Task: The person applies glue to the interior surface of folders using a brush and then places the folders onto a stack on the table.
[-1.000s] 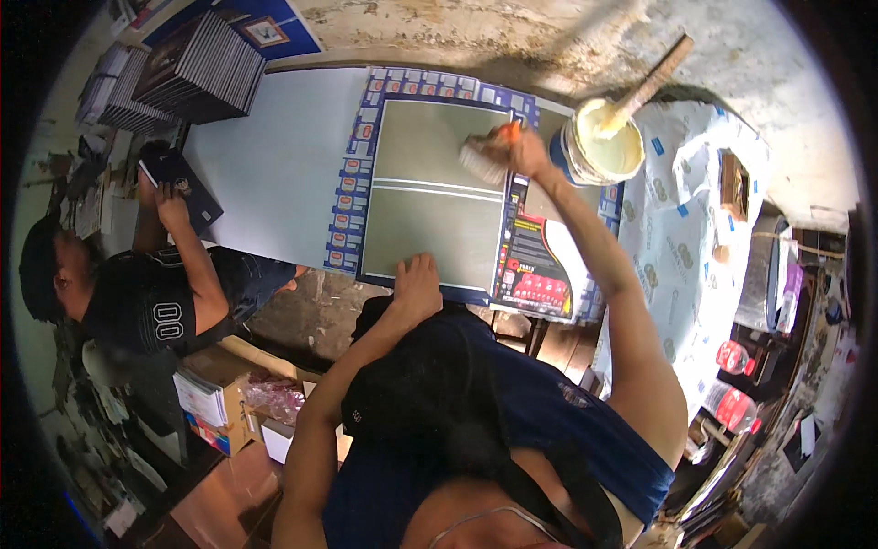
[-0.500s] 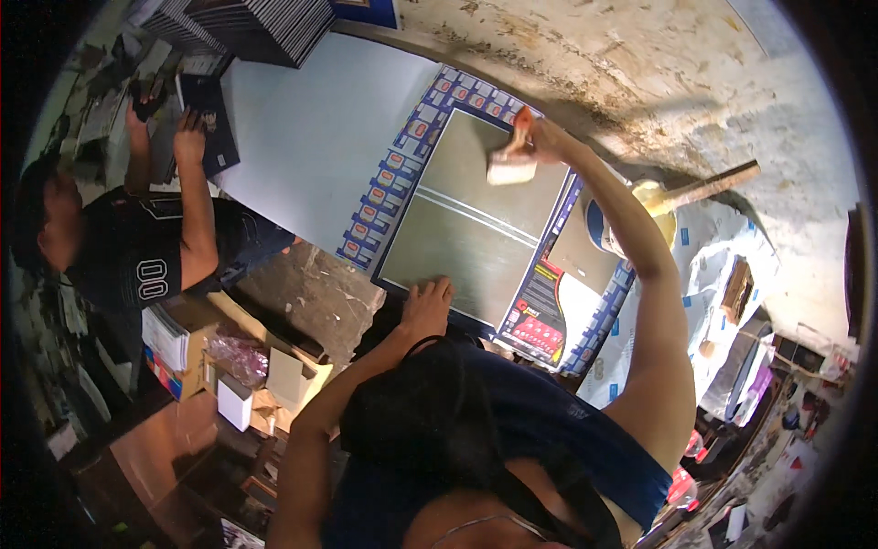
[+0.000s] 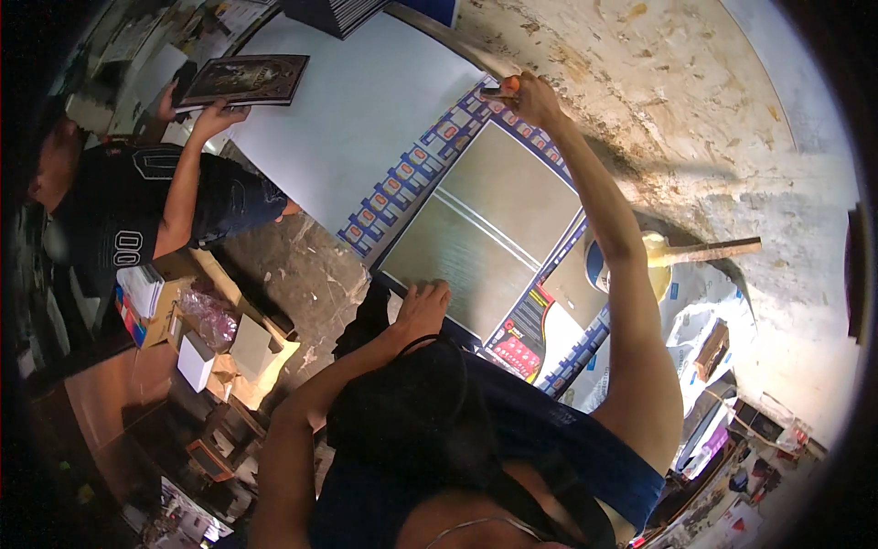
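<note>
Grey board, dk-blue border [image 3: 494, 215], on patterned sheet [image 3: 393, 197] atop table [image 3: 357, 119]; L hand [image 3: 422, 309] on its near edge, fingers slightly bent, gripping nothing. R hand [image 3: 535, 101] closed round brush [image 3: 499, 93] nr far edge; bristles unclear. Bucket [image 3: 596, 265], part hidden by R forearm: pale-yellow stuff, wooden stick [image 3: 718, 249]. Carton [image 3: 279, 364]: pink plastic [image 3: 208, 317].

A dark navy top [image 3: 512, 380] covers the torso, its short, loose sleeve [image 3: 640, 489] opening wide at lower right. A small, pale, illegible marking [image 3: 560, 418] sits on it. Soft black fabric [image 3: 412, 421] fills the lower centre, with a broad black strap [image 3: 562, 494] beside it. A thin silvery necklace [image 3: 471, 522] curves along the bottom edge. Forearms, left hand [image 3: 422, 308] and right hand [image 3: 535, 99] are bare.
</note>
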The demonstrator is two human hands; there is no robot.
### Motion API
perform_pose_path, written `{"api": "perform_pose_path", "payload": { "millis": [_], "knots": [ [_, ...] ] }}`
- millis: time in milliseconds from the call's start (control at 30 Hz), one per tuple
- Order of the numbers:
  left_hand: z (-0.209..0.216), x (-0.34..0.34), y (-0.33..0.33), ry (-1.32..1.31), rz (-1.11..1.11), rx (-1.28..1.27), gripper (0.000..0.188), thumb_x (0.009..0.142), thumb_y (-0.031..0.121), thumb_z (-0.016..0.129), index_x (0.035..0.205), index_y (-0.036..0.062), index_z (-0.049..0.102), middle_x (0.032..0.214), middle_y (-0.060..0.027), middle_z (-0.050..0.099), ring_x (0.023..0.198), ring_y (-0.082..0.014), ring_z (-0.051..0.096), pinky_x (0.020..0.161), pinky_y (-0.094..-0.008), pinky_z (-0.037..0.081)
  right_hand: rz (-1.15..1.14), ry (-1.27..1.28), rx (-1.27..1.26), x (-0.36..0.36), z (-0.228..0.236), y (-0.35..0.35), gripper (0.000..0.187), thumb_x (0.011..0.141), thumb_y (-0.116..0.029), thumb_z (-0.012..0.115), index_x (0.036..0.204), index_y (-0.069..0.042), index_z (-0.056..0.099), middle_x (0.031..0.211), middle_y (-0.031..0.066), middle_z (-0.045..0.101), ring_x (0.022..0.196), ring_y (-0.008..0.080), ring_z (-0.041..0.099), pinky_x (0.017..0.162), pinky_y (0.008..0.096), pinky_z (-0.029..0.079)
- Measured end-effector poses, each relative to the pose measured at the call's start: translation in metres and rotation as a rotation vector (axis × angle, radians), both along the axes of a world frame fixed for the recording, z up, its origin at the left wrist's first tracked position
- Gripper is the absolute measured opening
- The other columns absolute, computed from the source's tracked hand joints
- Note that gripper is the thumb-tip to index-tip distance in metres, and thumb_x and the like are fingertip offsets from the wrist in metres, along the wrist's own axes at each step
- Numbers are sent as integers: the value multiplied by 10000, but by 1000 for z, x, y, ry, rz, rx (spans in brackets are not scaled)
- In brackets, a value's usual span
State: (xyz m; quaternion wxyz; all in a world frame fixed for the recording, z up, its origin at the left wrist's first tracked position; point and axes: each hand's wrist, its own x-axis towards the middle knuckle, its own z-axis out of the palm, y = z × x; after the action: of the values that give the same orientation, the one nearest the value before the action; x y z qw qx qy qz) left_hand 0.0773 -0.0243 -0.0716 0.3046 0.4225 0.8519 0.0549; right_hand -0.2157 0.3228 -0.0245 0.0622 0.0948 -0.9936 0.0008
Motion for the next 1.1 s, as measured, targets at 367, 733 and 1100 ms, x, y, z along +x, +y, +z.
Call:
{"api": "perform_pose_path", "payload": {
  "millis": [367,733,1100],
  "knots": [
    [-7,8,-3,188,29,165,433,800,159,623,1192,-21,582,1256,-145,492,1164,-277,511,937,-457,405,383,-136,-76,15,12,-90,465,769,-480,757,1026,-96,705,1041,133,704,981,286,668,863,402,523],
    [8,1,6,-30,-19,-15,637,797,201,650,1351,-42,452,1404,-161,400,1260,-329,444,1040,-525,333,414,-365,-102,50,3,-155,280,847,-354,692,921,-84,694,955,126,667,932,300,631,891,432,463],
    [19,-46,-2,136,238,-29,934,661,464,809,1342,-50,430,1346,-206,444,1288,-348,414,1013,-590,316,732,-157,-226,162,-6,-79,204,784,-299,673,949,-181,692,1014,-7,637,1069,231,516,886,396,425]
  ]
}}
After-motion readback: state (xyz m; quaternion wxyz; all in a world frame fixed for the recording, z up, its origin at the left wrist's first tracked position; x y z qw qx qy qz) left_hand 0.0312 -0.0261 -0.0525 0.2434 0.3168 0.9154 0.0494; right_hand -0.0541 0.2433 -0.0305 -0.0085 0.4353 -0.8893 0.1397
